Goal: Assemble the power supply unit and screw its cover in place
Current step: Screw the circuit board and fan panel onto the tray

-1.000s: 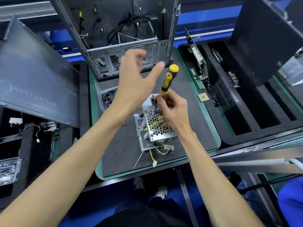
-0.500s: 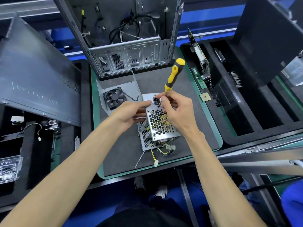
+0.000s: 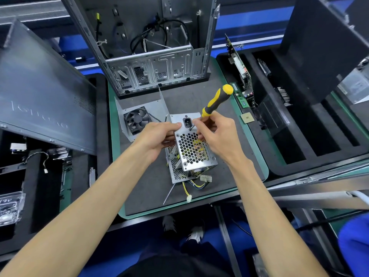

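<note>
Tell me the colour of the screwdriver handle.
Yellow and black, clearest in the head view: screwdriver handle.

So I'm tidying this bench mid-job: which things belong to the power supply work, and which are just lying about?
In use: power supply unit, screwdriver, left hand, right hand.

Lying about: fan, computer case, side panel, processor chip.
</note>
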Available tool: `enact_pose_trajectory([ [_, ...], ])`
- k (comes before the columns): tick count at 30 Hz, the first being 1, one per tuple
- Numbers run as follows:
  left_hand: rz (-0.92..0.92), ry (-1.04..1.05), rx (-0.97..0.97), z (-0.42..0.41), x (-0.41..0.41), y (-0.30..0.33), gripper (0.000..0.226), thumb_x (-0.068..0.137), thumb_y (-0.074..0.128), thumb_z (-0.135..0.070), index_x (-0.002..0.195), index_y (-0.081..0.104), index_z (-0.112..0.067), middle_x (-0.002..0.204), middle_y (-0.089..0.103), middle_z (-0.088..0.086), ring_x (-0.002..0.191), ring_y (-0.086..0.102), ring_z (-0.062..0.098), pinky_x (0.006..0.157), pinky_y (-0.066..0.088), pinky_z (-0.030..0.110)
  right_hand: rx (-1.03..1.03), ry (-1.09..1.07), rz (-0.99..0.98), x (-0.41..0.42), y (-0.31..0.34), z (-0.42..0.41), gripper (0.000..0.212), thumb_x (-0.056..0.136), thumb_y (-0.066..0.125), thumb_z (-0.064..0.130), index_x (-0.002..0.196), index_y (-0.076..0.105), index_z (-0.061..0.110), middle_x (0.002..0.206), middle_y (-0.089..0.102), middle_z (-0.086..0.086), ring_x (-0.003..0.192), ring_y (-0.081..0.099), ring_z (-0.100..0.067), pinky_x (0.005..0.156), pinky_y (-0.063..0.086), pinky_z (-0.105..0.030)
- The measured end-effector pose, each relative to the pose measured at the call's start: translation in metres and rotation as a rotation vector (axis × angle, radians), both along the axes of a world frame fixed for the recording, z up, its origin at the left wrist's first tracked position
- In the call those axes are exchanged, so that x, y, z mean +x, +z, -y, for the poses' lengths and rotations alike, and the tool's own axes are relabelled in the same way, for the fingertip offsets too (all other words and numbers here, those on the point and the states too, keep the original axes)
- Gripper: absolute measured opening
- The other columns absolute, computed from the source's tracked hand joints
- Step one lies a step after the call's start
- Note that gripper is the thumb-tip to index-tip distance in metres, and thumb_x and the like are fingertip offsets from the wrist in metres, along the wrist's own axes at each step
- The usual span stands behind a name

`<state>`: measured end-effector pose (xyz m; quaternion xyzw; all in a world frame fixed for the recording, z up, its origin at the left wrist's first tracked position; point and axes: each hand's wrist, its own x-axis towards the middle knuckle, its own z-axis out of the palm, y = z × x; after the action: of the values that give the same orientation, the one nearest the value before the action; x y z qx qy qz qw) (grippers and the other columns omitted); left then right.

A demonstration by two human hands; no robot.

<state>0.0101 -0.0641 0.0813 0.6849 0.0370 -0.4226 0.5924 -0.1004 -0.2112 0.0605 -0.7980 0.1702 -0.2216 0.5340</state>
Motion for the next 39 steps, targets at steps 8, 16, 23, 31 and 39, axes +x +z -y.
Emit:
enact_pose_trajectory([
  [8,0.222,-0.112,0.106,-0.002,-0.003,0.008,0.016,0.096,0.067,-0.029,0.092,0.071,-0.014,0.089,0.073,0.003,0.078,0.068,0.015,0.074,0.057,0.030,-0.088,0.054,0.033,0.009,-0.006,-0.006,0.019,0.094,0.073,0.026,0.082,0.060,0.020,0.072,0.062,0.007,0.060,0.049,-0.010,0.060,0.037,-0.012],
  [16,1.049,-0.110,-0.296,0.010,-0.031,0.073,0.023,0.094,0.069,-0.033,0.106,0.064,-0.014,0.096,0.068,-0.011,0.089,0.068,0.012,0.084,0.054,0.028,-0.079,-0.017,0.081,0.013,-0.009,-0.011,0.035,0.091,0.074,0.027,0.077,0.053,0.003,0.060,0.051,-0.006,0.057,0.041,-0.020,0.054,0.032,-0.018],
  [23,1.249,-0.336,-0.241,0.020,-0.039,0.082,0.026,0.095,0.068,-0.012,0.120,0.067,-0.003,0.105,0.070,-0.003,0.098,0.068,0.012,0.093,0.054,0.031,-0.016,-0.029,0.095,0.006,-0.008,-0.015,0.017,0.091,0.068,0.023,0.097,0.066,0.007,0.071,0.064,0.003,0.061,0.053,-0.015,0.058,0.046,-0.031],
  [31,1.177,-0.441,-0.218,0.027,-0.043,0.077,0.040,0.093,0.071,-0.022,0.123,0.052,-0.007,0.096,0.067,0.004,0.092,0.067,0.023,0.081,0.056,0.046,-0.005,-0.006,0.135,0.007,-0.006,-0.017,0.031,0.090,0.061,0.007,0.073,0.058,0.033,0.067,0.060,0.011,0.064,0.051,-0.006,0.055,0.043,-0.036],
  [39,1.296,-0.311,-0.226,0.022,-0.029,0.086,0.041,0.089,0.075,-0.009,0.128,0.067,-0.007,0.096,0.046,0.007,0.092,0.050,0.011,0.093,0.041,0.017,0.011,0.013,0.155,0.010,0.001,-0.023,0.028,0.096,0.062,0.034,0.070,0.053,0.037,0.060,0.042,-0.005,0.060,0.034,-0.012,0.057,0.028,-0.024],
])
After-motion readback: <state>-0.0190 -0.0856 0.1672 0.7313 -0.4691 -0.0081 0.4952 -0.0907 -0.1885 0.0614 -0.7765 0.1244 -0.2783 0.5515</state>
